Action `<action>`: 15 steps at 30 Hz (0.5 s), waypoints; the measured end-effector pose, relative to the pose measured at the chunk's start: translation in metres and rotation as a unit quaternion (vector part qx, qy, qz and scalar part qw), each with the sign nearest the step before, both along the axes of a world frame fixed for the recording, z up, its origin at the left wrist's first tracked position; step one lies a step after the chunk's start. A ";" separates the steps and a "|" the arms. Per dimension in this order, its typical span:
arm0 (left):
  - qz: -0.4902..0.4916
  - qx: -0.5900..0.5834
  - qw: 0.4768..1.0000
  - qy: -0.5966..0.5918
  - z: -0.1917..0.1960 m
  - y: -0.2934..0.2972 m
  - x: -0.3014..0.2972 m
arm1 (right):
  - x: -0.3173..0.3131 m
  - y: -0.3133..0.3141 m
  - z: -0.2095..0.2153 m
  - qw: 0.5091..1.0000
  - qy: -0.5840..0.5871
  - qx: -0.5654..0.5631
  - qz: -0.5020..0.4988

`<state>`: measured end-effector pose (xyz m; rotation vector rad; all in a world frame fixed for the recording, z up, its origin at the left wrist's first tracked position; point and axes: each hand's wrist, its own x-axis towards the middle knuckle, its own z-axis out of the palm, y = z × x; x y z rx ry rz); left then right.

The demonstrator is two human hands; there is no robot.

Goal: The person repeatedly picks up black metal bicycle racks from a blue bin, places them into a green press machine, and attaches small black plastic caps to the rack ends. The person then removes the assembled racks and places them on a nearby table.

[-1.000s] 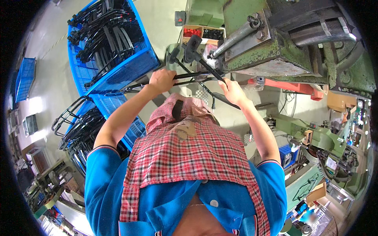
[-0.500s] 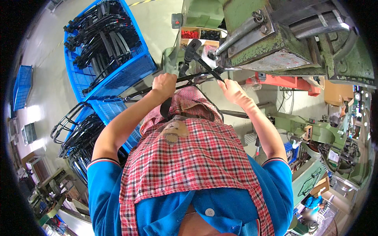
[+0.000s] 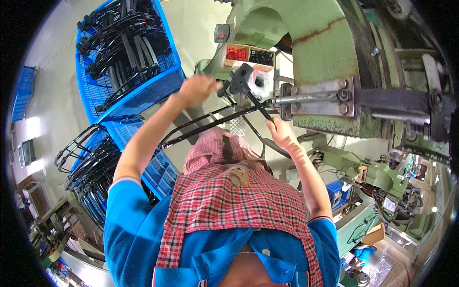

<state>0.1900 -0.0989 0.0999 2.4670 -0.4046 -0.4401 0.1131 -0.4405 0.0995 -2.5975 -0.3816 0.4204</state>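
My left hand (image 3: 197, 89) is closed around the upper end of a black bent metal frame (image 3: 210, 122), close to its black bracket (image 3: 239, 79). My right hand (image 3: 281, 134) grips a thin black rod of the same frame lower and to the right. The frame sits against the front of a large green press machine (image 3: 315, 52), beside a threaded steel rod (image 3: 311, 98). A red checked apron over a blue shirt fills the lower middle.
Blue plastic crates (image 3: 129, 91) holding several black frames stand at the left, with more frames stacked below (image 3: 86, 167). A small tray of red and black parts (image 3: 248, 55) rests on the machine. Green machinery (image 3: 373, 172) stands at the right.
Both hands have lifted the black frame higher and closer to the green press. The view has tilted up, so the machine fills more of the top.
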 end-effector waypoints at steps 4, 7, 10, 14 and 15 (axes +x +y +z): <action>0.001 0.011 0.984 -0.178 -0.049 -0.018 0.090 | 0.008 0.003 0.012 0.999 -0.010 -0.046 0.022; -0.064 0.127 0.986 -0.092 -0.037 -0.061 0.147 | 0.004 -0.012 -0.008 0.992 -0.079 -0.084 0.058; -0.182 0.231 0.945 -0.145 -0.053 -0.078 0.178 | 0.005 -0.017 -0.019 0.994 -0.012 -0.101 0.046; -0.211 0.269 0.932 -0.122 -0.039 -0.088 0.174 | 0.000 -0.003 -0.003 0.996 0.013 -0.092 0.019; -0.223 0.285 0.924 -0.121 -0.038 -0.086 0.174 | -0.002 -0.004 0.000 0.996 0.016 -0.090 0.009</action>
